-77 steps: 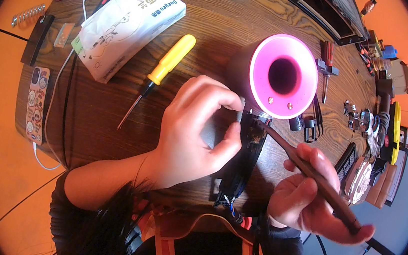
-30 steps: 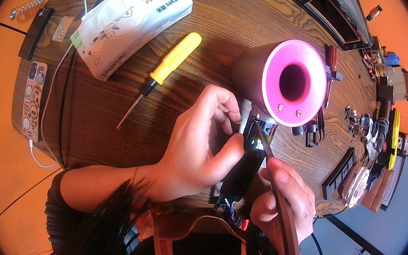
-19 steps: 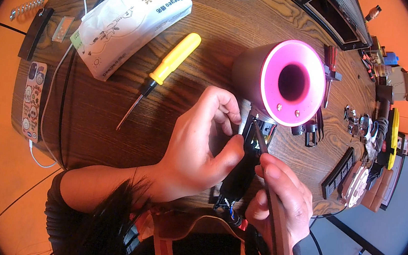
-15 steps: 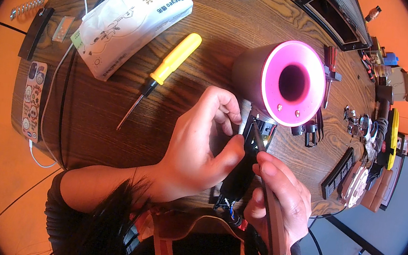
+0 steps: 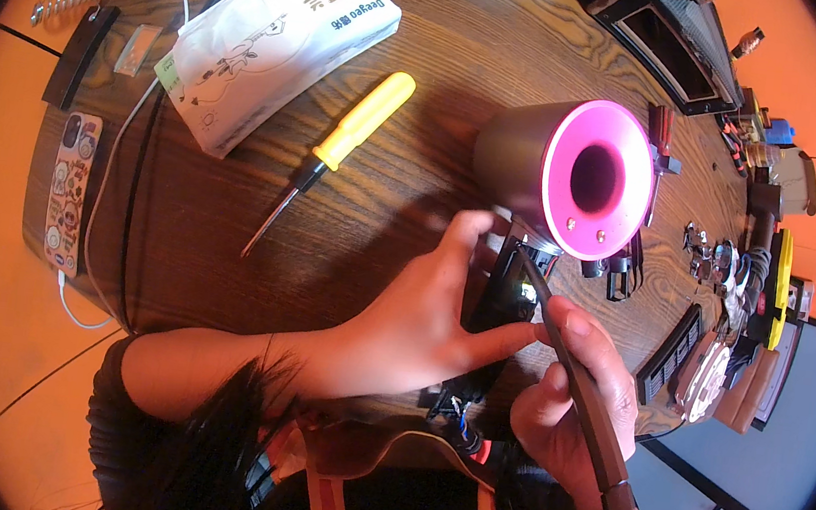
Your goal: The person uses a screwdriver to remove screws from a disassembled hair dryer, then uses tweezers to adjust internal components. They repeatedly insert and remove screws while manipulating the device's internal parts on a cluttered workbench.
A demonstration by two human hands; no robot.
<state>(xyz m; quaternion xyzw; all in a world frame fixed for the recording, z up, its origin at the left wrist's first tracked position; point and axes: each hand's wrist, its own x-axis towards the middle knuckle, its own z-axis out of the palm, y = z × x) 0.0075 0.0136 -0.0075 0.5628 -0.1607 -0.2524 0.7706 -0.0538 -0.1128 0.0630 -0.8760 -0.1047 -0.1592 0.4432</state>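
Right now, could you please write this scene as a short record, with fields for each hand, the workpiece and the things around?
Left hand: spread beside the black handle, thumb reaching across it
Right hand: grips a dark pen-like tool, its tip near the handle's upper end
Workpiece: grey cylinder with a pink ring face, at the far end of the handle
Left of workpiece: yellow-handled screwdriver, white soft pack, phone in patterned case
Surface: dark wood-grain table
Unclear: whether the tip touches anything
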